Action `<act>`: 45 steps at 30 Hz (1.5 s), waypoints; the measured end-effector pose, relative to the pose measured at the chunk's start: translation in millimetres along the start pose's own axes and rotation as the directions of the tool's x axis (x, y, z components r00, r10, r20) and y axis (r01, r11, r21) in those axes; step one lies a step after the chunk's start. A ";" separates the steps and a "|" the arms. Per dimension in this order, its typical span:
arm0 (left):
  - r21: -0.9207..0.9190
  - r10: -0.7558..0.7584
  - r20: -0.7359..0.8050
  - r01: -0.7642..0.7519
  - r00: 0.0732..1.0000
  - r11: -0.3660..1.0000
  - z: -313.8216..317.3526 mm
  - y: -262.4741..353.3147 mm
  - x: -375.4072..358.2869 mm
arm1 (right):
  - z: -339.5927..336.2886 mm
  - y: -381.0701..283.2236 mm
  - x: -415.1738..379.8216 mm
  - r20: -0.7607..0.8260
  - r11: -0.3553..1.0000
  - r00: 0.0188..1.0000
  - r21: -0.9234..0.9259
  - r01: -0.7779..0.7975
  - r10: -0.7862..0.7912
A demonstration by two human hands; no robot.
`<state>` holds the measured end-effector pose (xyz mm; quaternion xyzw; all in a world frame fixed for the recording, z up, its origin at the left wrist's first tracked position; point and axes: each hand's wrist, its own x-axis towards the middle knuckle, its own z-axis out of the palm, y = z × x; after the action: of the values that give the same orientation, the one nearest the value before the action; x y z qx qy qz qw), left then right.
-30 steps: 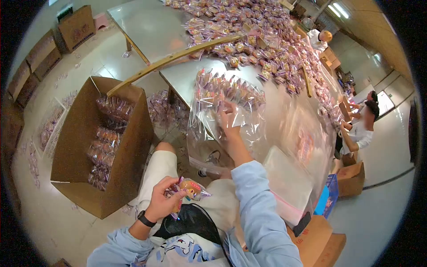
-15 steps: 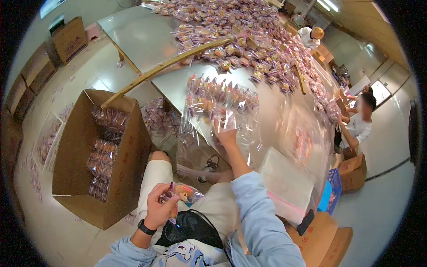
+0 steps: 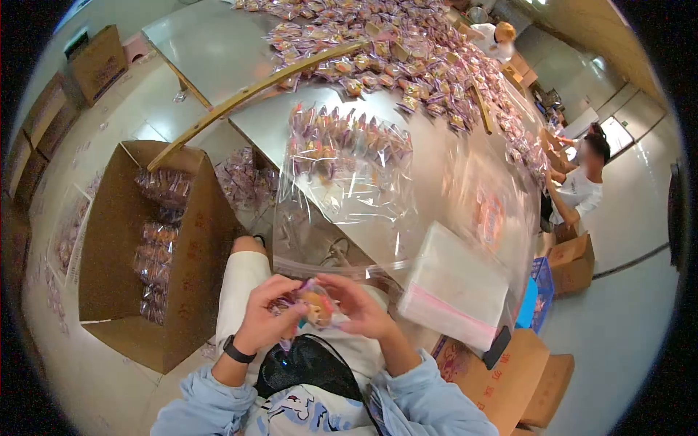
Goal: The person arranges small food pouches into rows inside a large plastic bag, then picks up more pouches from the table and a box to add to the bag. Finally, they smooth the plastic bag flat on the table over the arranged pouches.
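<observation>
Low in the view, over the lap, my left hand [image 3: 267, 318] is closed round small wrapped snack packets [image 3: 317, 307]. My right hand [image 3: 361, 311] pinches the right side of the same packets. Beyond them, a large clear plastic bag [image 3: 349, 211] lies over the table's edge, its open end towards me. Rows of wrapped snacks [image 3: 349, 142] fill its far end. Right of the bag is a stack of flat clear bags [image 3: 458, 287].
An open cardboard box [image 3: 200, 269] with packed snacks stands at left. A wooden strip [image 3: 240, 98] borders a heap of wrapped snacks [image 3: 407, 58]. Two people [image 3: 578, 190] [image 3: 494, 40] are at the right. Cartons [image 3: 509, 370] and a blue crate [image 3: 539, 294] stand low right.
My right hand has come back out of the large bag to the packets in my left hand. The camera view has shifted slightly.
</observation>
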<state>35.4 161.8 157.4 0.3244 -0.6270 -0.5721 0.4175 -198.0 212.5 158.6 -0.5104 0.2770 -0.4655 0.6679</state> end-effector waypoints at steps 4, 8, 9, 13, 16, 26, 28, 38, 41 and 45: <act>0.036 -0.044 0.008 0.044 0.999 0.998 20.5 13.1 12.1 | -4.9 -20.3 -13.8 -0.176 0.920 0.980 -0.391 0.017 -0.092; 0.048 -0.041 -0.163 0.050 0.986 0.998 18.0 7.4 8.1 | -35.7 -20.5 -5.3 -0.527 0.687 0.811 -0.689 -0.232 -0.255; 0.098 0.004 -0.189 0.015 0.982 0.995 7.3 -2.9 3.8 | -45.0 -25.3 0.1 -0.569 0.626 0.781 -0.714 -0.313 -0.258; 0.108 -0.174 -0.411 0.238 0.895 0.965 -30.8 -58.8 -19.7 | -73.3 -9.5 36.7 -0.418 0.297 0.777 -0.904 -0.307 -0.470; 0.263 -0.105 -0.507 0.269 0.856 0.927 -39.9 -107.7 -29.9 | -103.5 12.1 89.6 -0.545 0.478 0.669 -0.823 -0.309 -0.506; 0.394 0.010 -0.509 0.222 0.861 0.892 -41.7 -119.3 -23.0 | -199.6 45.0 187.1 -0.374 0.218 0.629 -0.924 -0.314 -0.682; 0.349 -0.041 -0.534 0.264 0.845 0.899 -41.6 -116.8 -21.0 | -194.7 31.3 185.9 -0.558 0.419 0.666 -0.825 -0.379 -0.496; -0.362 -0.166 -0.536 -0.048 0.828 0.931 -22.2 -53.8 -16.1 | -63.6 -6.4 59.4 -0.429 0.641 0.898 -0.717 -0.273 -0.098; -0.239 -0.033 -0.414 -0.073 0.910 0.968 21.5 -23.2 1.5 | 13.9 -9.1 22.7 -0.177 0.792 0.976 -0.610 -0.010 -0.124; -0.121 0.118 -0.223 -0.148 0.968 0.982 59.0 9.1 33.6 | 14.1 3.6 5.1 -0.239 0.621 0.882 -0.780 0.073 -0.405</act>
<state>-31.6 159.7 171.7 0.3121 -0.5580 -0.5459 0.5416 -182.7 214.0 160.3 -0.6685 0.4999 -0.4873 0.2562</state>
